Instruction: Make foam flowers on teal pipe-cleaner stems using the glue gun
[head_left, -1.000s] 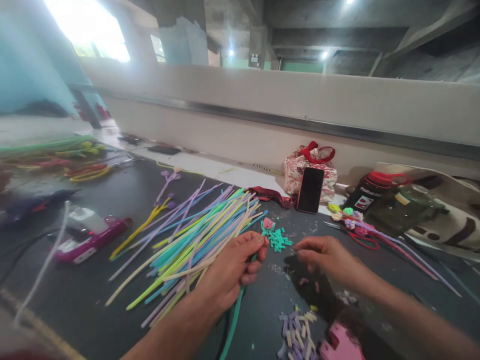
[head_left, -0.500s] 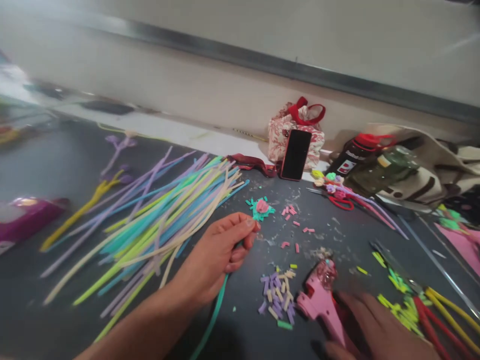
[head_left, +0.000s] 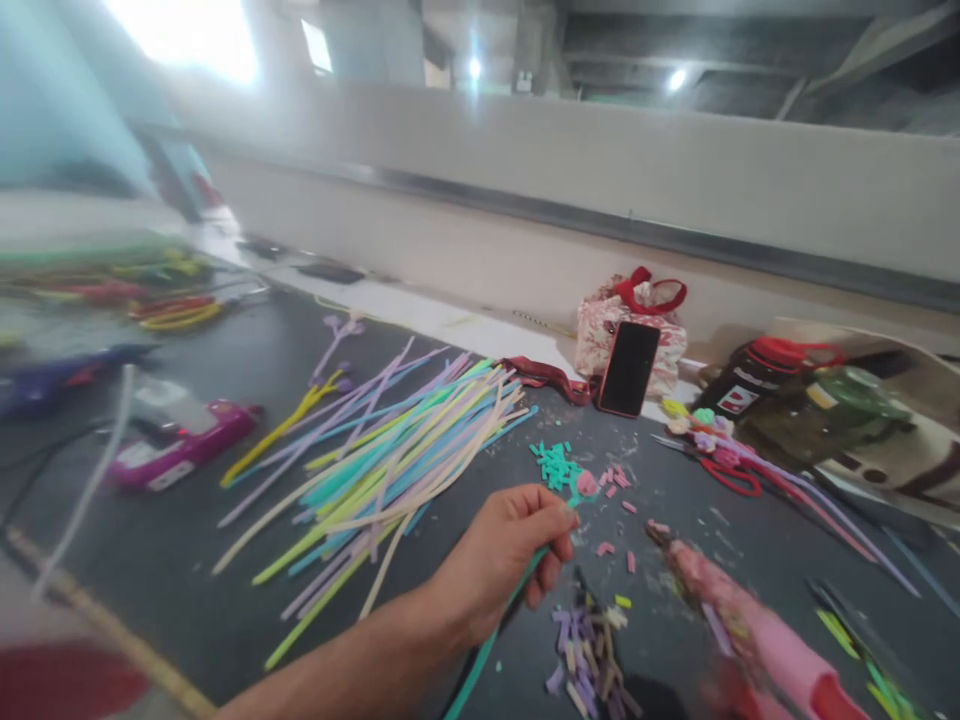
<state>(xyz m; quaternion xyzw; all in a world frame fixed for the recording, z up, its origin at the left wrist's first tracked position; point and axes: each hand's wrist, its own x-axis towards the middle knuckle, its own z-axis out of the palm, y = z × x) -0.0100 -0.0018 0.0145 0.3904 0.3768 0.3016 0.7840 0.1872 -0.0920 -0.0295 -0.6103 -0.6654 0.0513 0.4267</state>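
Lettering (head_left: 756, 377) on the black bottle (head_left: 761, 390) looks blurred; left hand (head_left: 510, 560) pinches a green stem (head_left: 484, 655).

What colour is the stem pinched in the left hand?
The stem is teal green, best seen in the head view below the left hand.

The left hand (head_left: 517, 560) now holds the pink flower (head_left: 586, 484) farther toward four o'clock, at that edge of the turquoise bits (head_left: 553, 464). The pink glue gun (head_left: 780, 630) swings from twelve to ten o'clock, its nozzle nearer the flower; it seems lifted, though blur obscures this. The right hand slips from view.
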